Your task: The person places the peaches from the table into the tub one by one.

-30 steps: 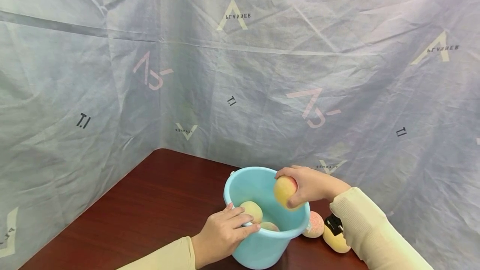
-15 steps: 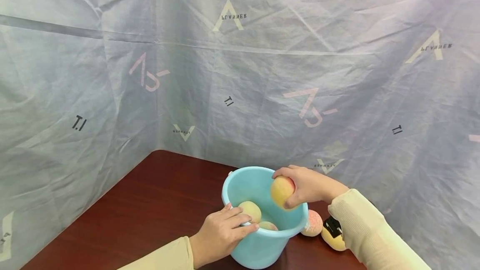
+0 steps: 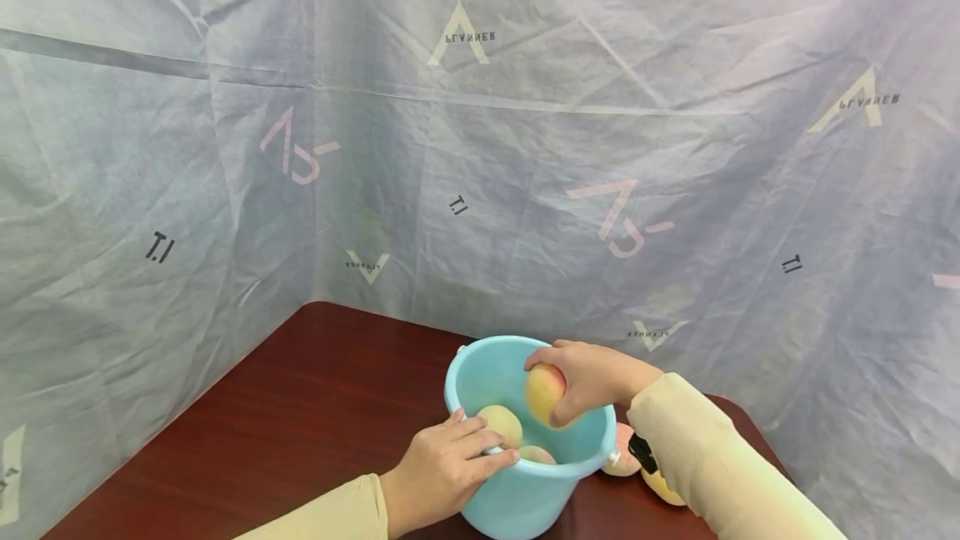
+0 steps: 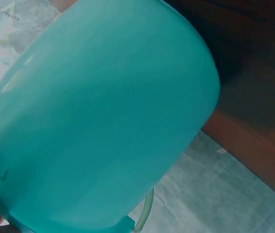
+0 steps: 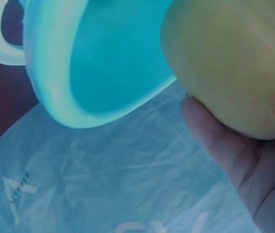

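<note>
Yellow-red fruit (image 3: pixel 543 392) sits between the right hand's (image 3: pixel 592 373) fingers (image 3: pixel 542 355) and thumb (image 3: pixel 564 412).

Place: screened-off spot, room type unclear | grey printed cloth (image 3: pixel 517 148) behind reddish-brown tabletop (image 3: pixel 330 398)

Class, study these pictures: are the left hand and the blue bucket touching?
Touching. The head view shows it: the left hand grips the blue bucket, its fingers reaching over the near rim.
</note>
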Demonstrator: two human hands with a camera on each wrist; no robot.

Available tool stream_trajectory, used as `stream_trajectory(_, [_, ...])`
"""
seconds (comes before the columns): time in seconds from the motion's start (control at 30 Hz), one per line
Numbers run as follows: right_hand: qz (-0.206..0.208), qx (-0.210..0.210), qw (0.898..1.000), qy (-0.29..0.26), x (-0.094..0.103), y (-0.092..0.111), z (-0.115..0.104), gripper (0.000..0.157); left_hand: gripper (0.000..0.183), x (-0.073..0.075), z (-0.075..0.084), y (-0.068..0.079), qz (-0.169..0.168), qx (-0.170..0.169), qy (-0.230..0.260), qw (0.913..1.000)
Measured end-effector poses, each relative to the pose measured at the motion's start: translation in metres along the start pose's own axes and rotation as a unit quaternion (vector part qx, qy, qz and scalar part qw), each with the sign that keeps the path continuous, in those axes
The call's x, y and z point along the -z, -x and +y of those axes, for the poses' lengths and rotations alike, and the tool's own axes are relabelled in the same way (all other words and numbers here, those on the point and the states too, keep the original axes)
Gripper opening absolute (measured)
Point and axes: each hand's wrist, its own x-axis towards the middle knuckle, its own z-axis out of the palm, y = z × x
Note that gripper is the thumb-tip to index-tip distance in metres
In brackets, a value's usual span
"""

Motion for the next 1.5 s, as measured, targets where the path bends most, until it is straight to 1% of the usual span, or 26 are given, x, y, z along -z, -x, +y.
stream_trajectory(0.43, [-0.030, -0.011, 0.999, 0.033, 0.000, -0.012, -0.012, 0.060, 0.038, -0.002, 0.002, 0.000, 0.006, 0.007, 0.001, 1.0000])
stream_trajectory(0.6, [-0.042, -0.020, 0.998, 0.037, -0.001, -0.017, -0.009, 0.060, 0.037, -0.005, 0.003, -0.001, 0.007, 0.005, -0.003, 1.0000])
stream_trajectory(0.77, [-0.053, -0.035, 0.996, 0.058, -0.002, -0.023, -0.002, 0.059, 0.037, -0.006, 0.004, -0.002, 0.005, 0.004, -0.012, 0.9999])
stream_trajectory(0.87, [-0.052, -0.050, 0.995, 0.069, -0.005, -0.026, 0.002, 0.060, 0.038, -0.006, 0.004, -0.001, 0.001, 0.004, -0.013, 0.9999])
stream_trajectory(0.97, [-0.049, -0.052, 0.995, 0.075, -0.007, -0.030, 0.005, 0.061, 0.038, -0.005, 0.004, 0.000, -0.002, 0.003, -0.012, 0.9999])
stream_trajectory(1.07, [-0.049, -0.050, 0.995, 0.076, -0.009, -0.033, 0.005, 0.061, 0.037, -0.004, 0.005, 0.001, 0.001, 0.003, -0.008, 1.0000])
stream_trajectory(1.23, [-0.063, -0.052, 0.994, 0.066, -0.011, -0.036, 0.001, 0.062, 0.036, -0.003, 0.004, 0.001, 0.004, 0.003, -0.007, 1.0000])
stream_trajectory(1.5, [-0.092, -0.076, 0.991, 0.055, -0.014, -0.033, -0.008, 0.062, 0.038, 0.000, 0.002, 0.000, -0.004, 0.005, -0.009, 0.9999])
